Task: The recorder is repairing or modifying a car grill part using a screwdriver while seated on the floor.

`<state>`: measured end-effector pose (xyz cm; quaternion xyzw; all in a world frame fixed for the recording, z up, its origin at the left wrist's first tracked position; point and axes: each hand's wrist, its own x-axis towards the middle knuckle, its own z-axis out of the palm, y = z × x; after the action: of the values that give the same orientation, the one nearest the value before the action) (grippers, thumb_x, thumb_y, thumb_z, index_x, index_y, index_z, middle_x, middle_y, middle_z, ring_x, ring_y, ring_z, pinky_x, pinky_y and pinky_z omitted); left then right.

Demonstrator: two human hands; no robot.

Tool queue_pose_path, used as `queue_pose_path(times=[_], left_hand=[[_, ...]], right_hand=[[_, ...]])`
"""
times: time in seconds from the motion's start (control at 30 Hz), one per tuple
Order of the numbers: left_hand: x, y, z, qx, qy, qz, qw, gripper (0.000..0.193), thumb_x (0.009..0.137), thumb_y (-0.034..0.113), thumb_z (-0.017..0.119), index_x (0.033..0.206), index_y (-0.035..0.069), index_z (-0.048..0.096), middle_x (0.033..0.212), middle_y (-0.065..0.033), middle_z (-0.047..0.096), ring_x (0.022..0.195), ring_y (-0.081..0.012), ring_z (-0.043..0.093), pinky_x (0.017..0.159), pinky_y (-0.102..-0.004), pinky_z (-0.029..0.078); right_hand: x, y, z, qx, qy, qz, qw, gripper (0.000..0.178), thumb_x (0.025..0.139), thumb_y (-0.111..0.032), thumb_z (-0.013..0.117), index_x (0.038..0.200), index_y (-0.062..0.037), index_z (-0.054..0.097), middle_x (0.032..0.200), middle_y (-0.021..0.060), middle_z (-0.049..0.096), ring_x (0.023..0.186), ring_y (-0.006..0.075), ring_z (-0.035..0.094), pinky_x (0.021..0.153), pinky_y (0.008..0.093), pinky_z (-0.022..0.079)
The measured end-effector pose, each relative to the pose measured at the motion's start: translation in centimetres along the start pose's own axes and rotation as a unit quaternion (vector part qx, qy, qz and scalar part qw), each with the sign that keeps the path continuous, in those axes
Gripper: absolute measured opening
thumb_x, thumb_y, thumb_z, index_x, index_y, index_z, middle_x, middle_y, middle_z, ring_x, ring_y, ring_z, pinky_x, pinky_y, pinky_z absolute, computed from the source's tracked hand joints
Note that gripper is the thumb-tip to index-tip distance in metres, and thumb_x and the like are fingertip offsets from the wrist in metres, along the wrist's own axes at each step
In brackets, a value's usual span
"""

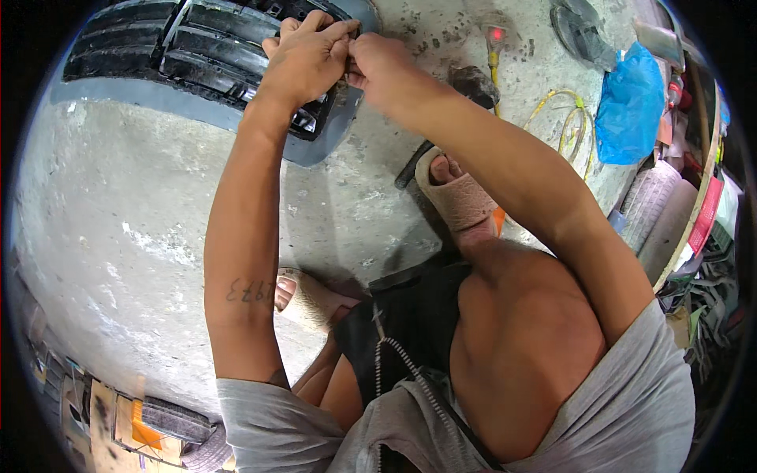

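A black slatted panel [209, 51], like a car grille, lies on a grey base [303, 150] on the floor at the upper left. Over its right end my two hands meet. My left hand [311, 59] has bent fingers, with thumb and forefinger pinched beside the right hand. Slightly blurred, my right hand [382, 71] is closed, its fingertips pressed against the left ones at the panel's edge. Whatever lies between the fingertips is too small or hidden to make out.
Right of my hands are a yellow-handled tool with a red light [494, 47], its yellow cord [583, 118] and a dark lump [475, 85]. Farther right, a blue plastic bag [631, 102] lies near piled clutter [646, 205]. My sandalled feet [457, 193] stand on concrete.
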<state>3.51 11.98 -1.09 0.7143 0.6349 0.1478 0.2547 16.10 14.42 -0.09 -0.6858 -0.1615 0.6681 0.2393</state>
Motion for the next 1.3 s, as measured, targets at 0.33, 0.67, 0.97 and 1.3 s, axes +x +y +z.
queue_pose_path(times=[0.33, 0.67, 0.97, 1.3], left_hand=[[0.4, -0.1, 0.6, 0.027, 0.013, -0.022, 0.999, 0.038, 0.099, 0.035, 0.049, 0.134, 0.037, 0.063, 0.132, 0.0031, 0.059, 0.12, -0.0329, 0.049, 0.098, -0.0543, 0.035], [1.2, 1.7, -1.2, -0.068, -0.012, -0.087, 0.994, 0.07, 0.082, 0.051, 0.071, 0.137, 0.01, 0.058, 0.138, -0.0192, 0.053, 0.125, -0.0428, 0.048, 0.106, -0.0599, 0.033], [0.9, -0.2, 0.5, -0.035, 0.03, -0.042, 0.998, 0.049, 0.096, 0.045, 0.053, 0.143, 0.03, 0.057, 0.138, -0.0024, 0.057, 0.13, -0.0348, 0.045, 0.107, -0.0549, 0.026], [0.7, -0.6, 0.9, -0.002, 0.025, -0.009, 1.0, 0.043, 0.1, 0.034, 0.045, 0.139, 0.032, 0.061, 0.131, -0.0041, 0.06, 0.115, -0.0339, 0.049, 0.101, -0.0486, 0.034]], right_hand=[[0.8, 0.7, -0.7, -0.213, 0.037, -0.222, 0.951, 0.017, 0.09, -0.011, 0.061, 0.08, 0.0009, 0.068, 0.067, 0.0065, 0.063, 0.06, 0.0147, 0.058, 0.053, 0.0333, 0.043], [0.7, 0.0, -3.3, -0.148, -0.086, -0.158, 0.973, 0.02, 0.1, -0.015, 0.056, 0.093, 0.0002, 0.067, 0.079, 0.0056, 0.067, 0.067, 0.0154, 0.064, 0.057, 0.0288, 0.045], [0.6, -1.0, -3.4, -0.185, -0.145, -0.139, 0.962, 0.02, 0.1, -0.016, 0.054, 0.095, -0.0015, 0.067, 0.083, 0.0043, 0.067, 0.065, 0.0137, 0.061, 0.058, 0.0275, 0.046], [0.3, -0.3, -0.2, -0.173, 0.036, -0.175, 0.969, 0.02, 0.088, -0.017, 0.063, 0.082, 0.0007, 0.069, 0.077, 0.0144, 0.07, 0.07, 0.0236, 0.066, 0.062, 0.0381, 0.053]])
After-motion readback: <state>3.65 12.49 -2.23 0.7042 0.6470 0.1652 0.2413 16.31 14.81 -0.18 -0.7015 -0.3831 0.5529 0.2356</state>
